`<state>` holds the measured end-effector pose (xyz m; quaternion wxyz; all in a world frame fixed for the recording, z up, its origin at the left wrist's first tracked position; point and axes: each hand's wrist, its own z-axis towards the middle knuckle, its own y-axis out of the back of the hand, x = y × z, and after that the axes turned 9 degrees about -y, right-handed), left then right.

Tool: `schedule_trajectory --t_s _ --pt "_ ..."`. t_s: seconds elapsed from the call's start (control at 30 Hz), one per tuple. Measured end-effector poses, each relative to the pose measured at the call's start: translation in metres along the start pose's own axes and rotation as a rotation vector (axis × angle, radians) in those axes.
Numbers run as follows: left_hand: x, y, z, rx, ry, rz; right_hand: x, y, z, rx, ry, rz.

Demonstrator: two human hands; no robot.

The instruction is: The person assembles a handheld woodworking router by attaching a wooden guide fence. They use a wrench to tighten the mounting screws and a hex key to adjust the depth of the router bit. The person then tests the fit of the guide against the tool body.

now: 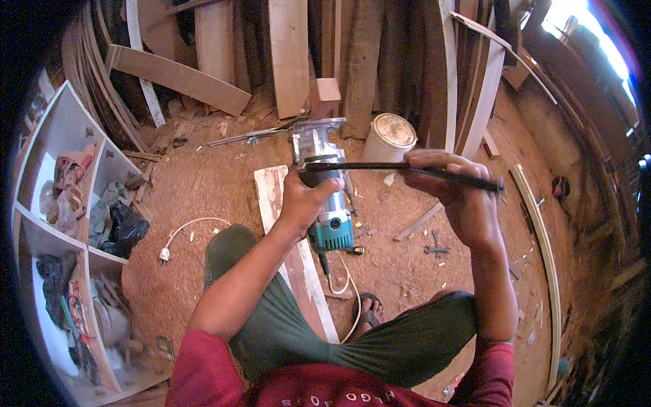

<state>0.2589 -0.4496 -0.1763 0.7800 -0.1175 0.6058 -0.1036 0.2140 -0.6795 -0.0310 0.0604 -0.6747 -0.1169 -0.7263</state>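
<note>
My left hand [306,199] grips the body of a teal and silver hand router [324,183], held with its clear base pointing away from me. A flat black wrench [407,171] lies across the router's collar, its long handle running right. My right hand [456,197] is closed around that handle. The router's white cord [347,285] hangs down toward my legs. I sit with my knees up in green trousers, a sandalled foot [369,313] on the sawdust floor.
A long light plank [298,264] lies under my left arm. A white bucket [388,137] stands behind the router. Planks and curved strips lean along the back. A white shelf unit [61,224] with rags sits left. Pliers [436,248] and a white plug [165,255] lie on the floor.
</note>
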Motion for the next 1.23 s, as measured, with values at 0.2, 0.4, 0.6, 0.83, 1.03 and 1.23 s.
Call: schedule_trajectory --t_s 0.2,0.4,0.6,0.83,1.03,1.23 --pt "-0.009 -0.004 -0.004 -0.034 -0.085 -0.087 0.005 -0.026 -0.007 -0.155 0.169 -0.030" --pt "-0.012 0.004 0.000 -0.066 -0.153 -0.057 0.005 -0.028 -0.007 -0.025 -0.058 0.252" --pt "-0.017 0.013 0.003 -0.046 -0.310 0.042 0.015 -0.019 -0.013 0.008 0.066 -0.279" --pt "-0.015 0.013 0.003 -0.073 -0.351 0.000 0.005 -0.011 -0.007 -0.185 0.873 -1.172" --pt "-0.019 0.016 0.003 -0.108 -0.332 -0.034 0.005 -0.016 -0.016 -0.260 0.669 -1.232" --pt "-0.018 0.031 0.007 -0.105 -0.385 0.024 0.000 -0.017 -0.006 -0.097 0.476 -0.837"
